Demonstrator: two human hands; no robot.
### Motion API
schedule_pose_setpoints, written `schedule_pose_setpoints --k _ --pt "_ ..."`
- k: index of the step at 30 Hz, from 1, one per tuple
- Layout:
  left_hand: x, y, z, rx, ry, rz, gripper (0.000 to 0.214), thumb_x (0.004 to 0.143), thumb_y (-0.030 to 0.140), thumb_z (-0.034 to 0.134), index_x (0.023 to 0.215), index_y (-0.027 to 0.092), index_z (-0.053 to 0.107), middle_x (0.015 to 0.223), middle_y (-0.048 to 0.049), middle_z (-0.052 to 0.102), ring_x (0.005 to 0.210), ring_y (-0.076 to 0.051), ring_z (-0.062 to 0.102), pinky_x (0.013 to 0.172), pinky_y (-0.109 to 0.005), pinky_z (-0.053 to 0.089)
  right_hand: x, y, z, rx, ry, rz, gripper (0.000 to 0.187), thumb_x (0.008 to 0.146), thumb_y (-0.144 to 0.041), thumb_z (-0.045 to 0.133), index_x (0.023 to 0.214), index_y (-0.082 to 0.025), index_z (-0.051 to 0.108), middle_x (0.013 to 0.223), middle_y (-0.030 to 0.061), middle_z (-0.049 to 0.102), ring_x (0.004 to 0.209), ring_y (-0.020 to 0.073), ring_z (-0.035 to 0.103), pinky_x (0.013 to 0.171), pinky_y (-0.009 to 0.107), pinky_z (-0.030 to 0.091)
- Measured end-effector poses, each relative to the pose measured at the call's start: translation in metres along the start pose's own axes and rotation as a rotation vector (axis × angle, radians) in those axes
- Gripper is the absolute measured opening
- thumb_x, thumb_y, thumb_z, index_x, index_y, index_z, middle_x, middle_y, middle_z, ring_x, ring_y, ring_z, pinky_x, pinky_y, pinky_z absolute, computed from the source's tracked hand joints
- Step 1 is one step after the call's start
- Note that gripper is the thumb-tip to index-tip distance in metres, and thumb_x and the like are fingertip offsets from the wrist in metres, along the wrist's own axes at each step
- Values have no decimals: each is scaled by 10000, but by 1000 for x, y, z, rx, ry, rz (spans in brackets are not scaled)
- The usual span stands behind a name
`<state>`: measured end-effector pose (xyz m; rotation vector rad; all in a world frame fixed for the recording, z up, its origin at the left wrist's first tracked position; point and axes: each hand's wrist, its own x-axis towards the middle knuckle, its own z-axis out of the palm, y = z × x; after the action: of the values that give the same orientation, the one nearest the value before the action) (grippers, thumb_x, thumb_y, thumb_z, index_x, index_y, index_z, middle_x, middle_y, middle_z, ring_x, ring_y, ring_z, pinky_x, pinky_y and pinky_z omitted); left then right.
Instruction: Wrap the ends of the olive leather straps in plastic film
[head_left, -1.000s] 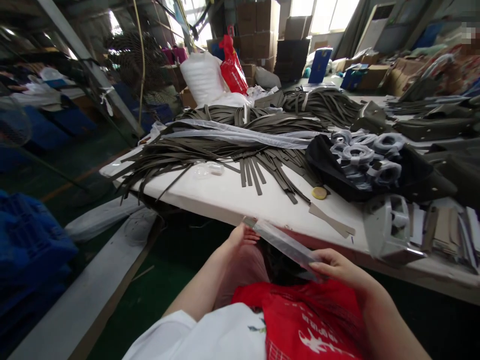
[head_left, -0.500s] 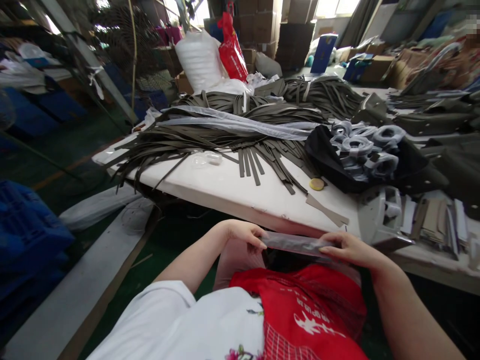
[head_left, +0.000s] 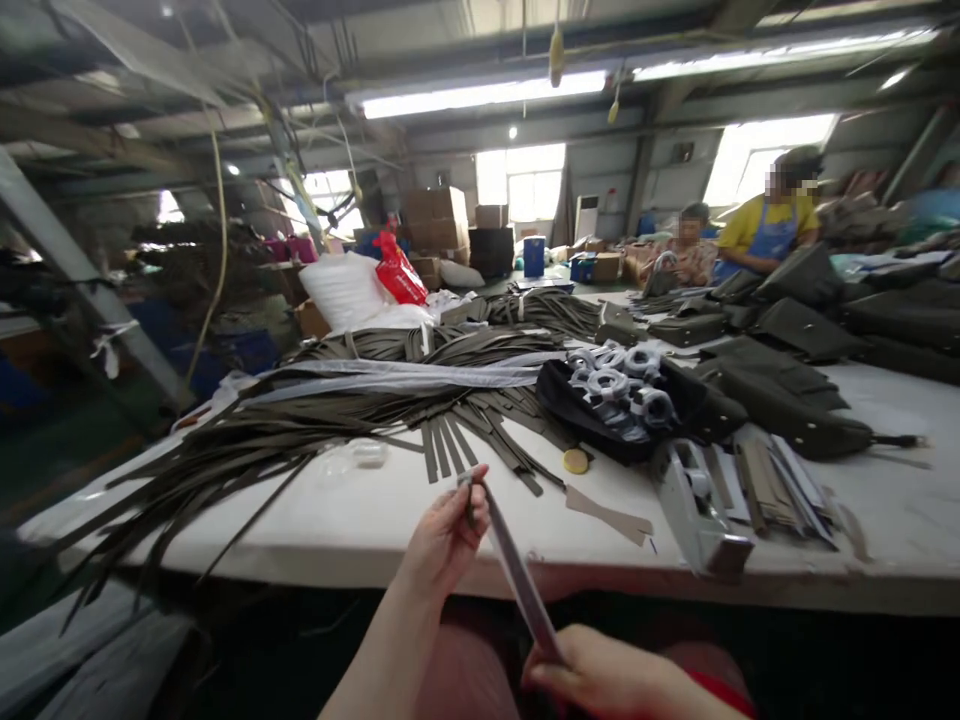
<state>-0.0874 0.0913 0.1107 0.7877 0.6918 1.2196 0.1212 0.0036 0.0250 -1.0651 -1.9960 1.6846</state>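
The grey strip (head_left: 517,575) slants between the two hands at the table's front edge, its far end higher. The left hand (head_left: 446,535) pinches that end between thumb and fingers; the right hand (head_left: 596,670), blurred, grips the near end, fingers curled around it. Beyond, on the table (head_left: 300,535), dark straps (head_left: 180,445) lie in a wide heap, pale sleeves (head_left: 390,375) across them. Right of the strip are a brown card (head_left: 607,513), a yellow disc (head_left: 576,461) and a tape dispenser (head_left: 694,510). Behind the dispenser, wrapped coils (head_left: 607,383) fill a black holder (head_left: 562,412). Olive bags (head_left: 787,410) spread further right. At far right, a person in a blue apron (head_left: 772,235) stands near another person (head_left: 694,255).
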Motion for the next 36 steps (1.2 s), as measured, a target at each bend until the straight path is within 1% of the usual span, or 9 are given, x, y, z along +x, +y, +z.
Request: schedule_pose_setpoints --k 3,6,10,14,17,20,28,32,36 --pt "12 -13 -1 513 156 292 403 863 407 612 1199 184 635 1054 -87 698 984 -201 643 900 -326 511 -6 -28 9 253 -50 -133 349 845 -494 637 748 -166 707 559 -49 474 502 63 386 488 179 318" --pt "-2 -43 -11 985 -42 273 433 884 508 535 1168 215 679 1079 -113 704 1029 -263 622 940 -397 481 -17 -44 -23 415 186 -283 506 873 -588 557 751 -119 705 466 -51 426 412 47 318 422 188 233" --pt "-31 -81 -19 1041 -346 92 565 887 674 421 872 207 738 660 -89 647 651 -208 594 643 -316 487 -17 -31 -87 295 547 -165 616 856 -677 455 611 -139 627 408 -27 439 359 72 349 393 207 229" --pt "-33 -89 -10 776 -295 -174 714 805 831 355 694 202 673 367 15 369 361 -115 370 426 -252 333 -13 -19 -101 -208 826 -81 321 725 -402 695 937 -161 693 907 88 707 845 219 637 765 310 506" --pt "-35 -75 9 501 -281 -306 701 759 842 444 727 183 683 336 52 293 320 -94 327 392 -230 315 -5 -23 -70 -263 691 -270 651 689 -254 694 1320 -193 546 1333 130 577 1216 279 526 1043 386 405" --pt "-41 -53 31 369 -196 -215 658 803 771 489 874 153 703 393 54 345 363 -101 383 448 -243 408 15 -23 -26 -117 506 -254 266 853 -278 532 1073 -195 658 1018 66 691 936 209 626 863 319 485" --pt "-21 -39 -25 1015 206 866 466 911 602 456 1033 191 638 966 -144 677 1159 -315 583 1041 -493 418 5 -33 8 447 -77 -199 516 729 -581 715 530 -158 497 507 -62 372 462 40 300 439 188 269" --pt "-25 -60 -45 1325 -35 578 589 853 710 404 961 218 711 954 -200 703 1009 -362 641 903 -503 479 -21 -53 -50 468 30 -322 595 865 -654 501 663 -115 654 445 -38 433 376 52 341 401 199 257" --pt "-34 -74 -19 1153 -8 223 616 864 730 369 609 241 644 519 -90 572 521 -214 551 594 -349 459 -14 -44 -96 90 577 -191 408 806 -524 605 806 -125 691 630 45 629 551 144 562 544 256 450"
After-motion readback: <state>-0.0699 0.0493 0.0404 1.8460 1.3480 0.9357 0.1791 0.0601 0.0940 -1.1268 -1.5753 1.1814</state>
